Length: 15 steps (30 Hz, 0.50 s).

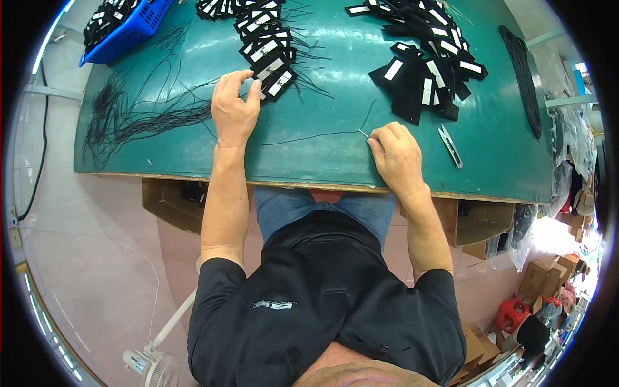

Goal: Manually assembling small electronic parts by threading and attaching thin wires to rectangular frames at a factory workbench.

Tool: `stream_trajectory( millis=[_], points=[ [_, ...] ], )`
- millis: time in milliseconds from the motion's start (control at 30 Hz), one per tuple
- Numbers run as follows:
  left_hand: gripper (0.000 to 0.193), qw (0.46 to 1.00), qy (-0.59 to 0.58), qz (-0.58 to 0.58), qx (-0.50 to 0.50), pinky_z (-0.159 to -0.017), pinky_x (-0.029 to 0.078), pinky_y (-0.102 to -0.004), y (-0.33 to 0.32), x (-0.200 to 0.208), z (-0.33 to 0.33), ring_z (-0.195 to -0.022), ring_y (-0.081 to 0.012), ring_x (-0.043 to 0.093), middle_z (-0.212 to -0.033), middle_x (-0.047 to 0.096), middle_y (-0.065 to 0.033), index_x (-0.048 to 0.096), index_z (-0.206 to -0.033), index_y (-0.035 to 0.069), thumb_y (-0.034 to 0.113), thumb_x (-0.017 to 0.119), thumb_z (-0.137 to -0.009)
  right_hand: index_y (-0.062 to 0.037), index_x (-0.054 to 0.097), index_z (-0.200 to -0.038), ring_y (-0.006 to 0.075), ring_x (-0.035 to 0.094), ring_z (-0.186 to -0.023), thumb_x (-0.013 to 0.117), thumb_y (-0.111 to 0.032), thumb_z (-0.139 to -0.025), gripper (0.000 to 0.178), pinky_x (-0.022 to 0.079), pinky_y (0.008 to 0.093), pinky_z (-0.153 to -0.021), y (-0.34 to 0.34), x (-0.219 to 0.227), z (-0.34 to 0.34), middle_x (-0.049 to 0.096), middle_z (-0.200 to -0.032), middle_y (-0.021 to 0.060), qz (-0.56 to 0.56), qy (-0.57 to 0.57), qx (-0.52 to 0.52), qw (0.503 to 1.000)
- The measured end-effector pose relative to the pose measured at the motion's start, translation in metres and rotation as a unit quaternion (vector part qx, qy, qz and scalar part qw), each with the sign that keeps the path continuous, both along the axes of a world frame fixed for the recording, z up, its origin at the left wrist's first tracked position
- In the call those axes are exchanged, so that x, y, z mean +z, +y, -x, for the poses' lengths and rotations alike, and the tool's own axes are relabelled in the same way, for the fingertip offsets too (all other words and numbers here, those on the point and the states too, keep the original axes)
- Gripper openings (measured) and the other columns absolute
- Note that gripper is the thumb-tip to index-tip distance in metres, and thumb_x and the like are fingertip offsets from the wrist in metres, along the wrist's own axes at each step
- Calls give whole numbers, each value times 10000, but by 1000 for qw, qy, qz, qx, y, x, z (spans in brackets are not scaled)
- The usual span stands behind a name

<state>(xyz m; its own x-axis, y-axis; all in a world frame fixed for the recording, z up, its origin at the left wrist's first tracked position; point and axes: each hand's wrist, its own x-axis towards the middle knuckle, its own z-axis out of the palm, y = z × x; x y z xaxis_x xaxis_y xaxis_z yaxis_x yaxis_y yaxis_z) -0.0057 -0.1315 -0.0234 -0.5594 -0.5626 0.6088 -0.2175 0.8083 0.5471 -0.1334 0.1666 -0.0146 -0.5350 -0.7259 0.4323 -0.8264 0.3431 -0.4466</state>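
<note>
My left hand (pixel 233 111) is at the near end of a row of small black fabric pieces with white labels (pixel 263 48). Its thumb and forefinger are apart, right beside the nearest piece, with nothing visible between them. Dark thread ends stick out from the row's right side. My right hand (pixel 396 155) pinches a thin, pale metal needle (pixel 363 133) just above the table. A dark thread (pixel 309 137) runs from the needle's tip leftward over the green table (pixel 309 164), and a short tail rises from it. Thread snips (pixel 450 146) lie to the right of that hand.
A heap of black labelled pieces (pixel 429 71) lies at the far right. Loose dark threads (pixel 122 119) spread across the left side, below a blue basket (pixel 129 32) of black pieces. A dark cord bundle (pixel 520 77) lies along the right edge. Cardboard boxes (pixel 480 222) stand under the table.
</note>
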Motion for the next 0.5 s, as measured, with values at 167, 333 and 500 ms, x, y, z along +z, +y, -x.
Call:
stream_trajectory(
  millis=[167, 333, 500],
  points=[
    [176, 1000, -6, -10, 22, -835, 530, -390, -4, 1, -5, -939, -306, 669, -996, 710, -117, 716, -1017, 43, 97, 742, -852, -47, 617, -867, 316, 597, -814, 736, -40, -816, 129, 487, 421, -726, -8, -2, -1, 583, -849, 102, -23, 24, 19, 999],
    [172, 999, 29, 9, 26, -828, 529, -397, 5, 2, -8, -920, -305, 675, -970, 711, -109, 711, -997, 44, 99, 755, -840, -51, 602, -884, 320, 588, -816, 720, -44, -828, 131, 480, 427, -735, -2, 1, 0, 573, -858, 105, -54, 34, 24, 998],
    [147, 999, 29, 6, -31, -790, 516, -401, 34, 2, -18, -888, -302, 678, -937, 714, -94, 703, -954, 52, 86, 765, -825, -59, 599, -894, 309, 586, -826, 709, -53, -838, 124, 469, 416, -727, 0, 2, 1, 564, -862, 102, -75, 49, 26, 996]
  ],
)
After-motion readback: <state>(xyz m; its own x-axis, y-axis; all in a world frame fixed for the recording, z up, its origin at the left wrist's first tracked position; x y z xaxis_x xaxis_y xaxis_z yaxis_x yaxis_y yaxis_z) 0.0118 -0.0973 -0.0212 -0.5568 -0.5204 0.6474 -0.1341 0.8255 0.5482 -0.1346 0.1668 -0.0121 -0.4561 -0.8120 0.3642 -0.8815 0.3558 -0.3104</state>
